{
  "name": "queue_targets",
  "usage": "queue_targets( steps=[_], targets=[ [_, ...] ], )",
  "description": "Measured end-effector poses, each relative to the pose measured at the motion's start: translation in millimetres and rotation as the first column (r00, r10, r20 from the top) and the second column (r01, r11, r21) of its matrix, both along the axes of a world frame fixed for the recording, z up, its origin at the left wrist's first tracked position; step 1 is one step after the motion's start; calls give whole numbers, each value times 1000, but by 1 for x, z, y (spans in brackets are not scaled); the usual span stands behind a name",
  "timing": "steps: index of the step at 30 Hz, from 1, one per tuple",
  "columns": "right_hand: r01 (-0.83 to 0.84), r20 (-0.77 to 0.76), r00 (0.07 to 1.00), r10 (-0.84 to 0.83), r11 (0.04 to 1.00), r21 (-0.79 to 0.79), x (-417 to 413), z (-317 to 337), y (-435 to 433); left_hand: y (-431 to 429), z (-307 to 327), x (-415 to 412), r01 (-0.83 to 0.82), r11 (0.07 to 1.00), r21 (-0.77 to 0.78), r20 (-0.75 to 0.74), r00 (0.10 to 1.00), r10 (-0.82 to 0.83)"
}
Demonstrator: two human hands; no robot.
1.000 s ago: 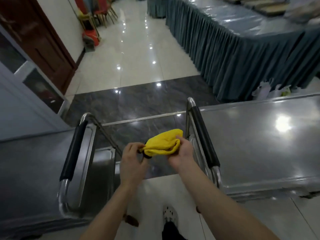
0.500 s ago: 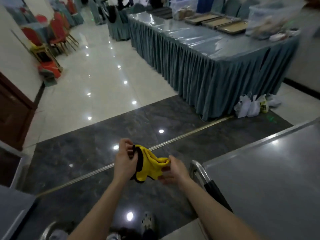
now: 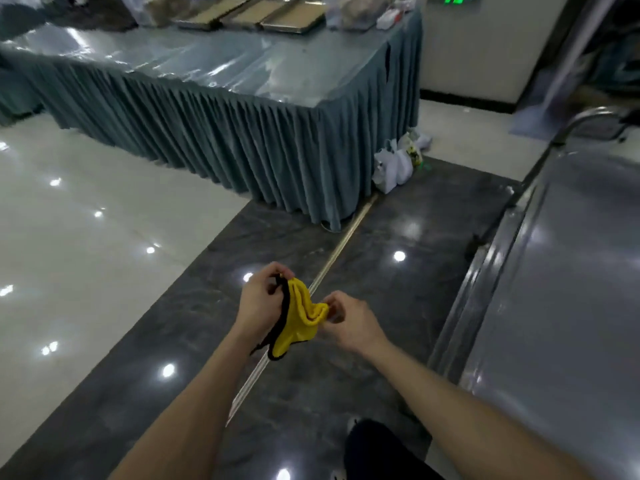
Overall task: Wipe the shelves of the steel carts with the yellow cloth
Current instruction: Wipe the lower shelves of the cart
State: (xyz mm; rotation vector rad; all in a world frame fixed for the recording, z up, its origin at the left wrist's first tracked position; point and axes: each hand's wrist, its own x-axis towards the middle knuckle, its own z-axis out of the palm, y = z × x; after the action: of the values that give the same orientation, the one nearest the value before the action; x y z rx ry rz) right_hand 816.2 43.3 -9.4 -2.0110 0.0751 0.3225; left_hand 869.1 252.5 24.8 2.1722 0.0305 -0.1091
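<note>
The cloth (image 3: 300, 320) is pinched by the left hand (image 3: 259, 303) and right hand (image 3: 349, 323); it should be folded flat before the cart (image 3: 554, 289) is wiped.

1 cloth (image 3: 300, 318), 2 hands (image 3: 258, 303) (image 3: 351, 323), 1 cart (image 3: 561, 306)

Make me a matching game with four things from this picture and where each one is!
Things:
1. yellow cloth
2. white bags
3. trays
4. steel cart

Places:
A. on top of the skirted table
B. at the far right of the view
C. held by the left hand and right hand
D. on the floor by the table's corner

Pairs: 1-C, 2-D, 3-A, 4-B
</note>
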Motion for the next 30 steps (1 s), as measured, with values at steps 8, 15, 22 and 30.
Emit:
queue_targets(
  steps=[8,15,22,30],
  targets=[
    [470,107,878,-466,882,-14,138,-42,-22,-8,-32,194,315,949,-7,-155,937,-313],
    [751,39,660,-750,660,-24,180,-59,-80,-110,-67,312,604,786,132,-122,797,-592],
    [936,81,345,-935,335,-109,172,-84,-120,-250,-99,376,911,303,281,-207,366,-907],
    [971,-8,-148,-989,-143,-189,149,-116,-86,-354,-136,352,885,-225,408,-168,-169,-971]
  ],
)
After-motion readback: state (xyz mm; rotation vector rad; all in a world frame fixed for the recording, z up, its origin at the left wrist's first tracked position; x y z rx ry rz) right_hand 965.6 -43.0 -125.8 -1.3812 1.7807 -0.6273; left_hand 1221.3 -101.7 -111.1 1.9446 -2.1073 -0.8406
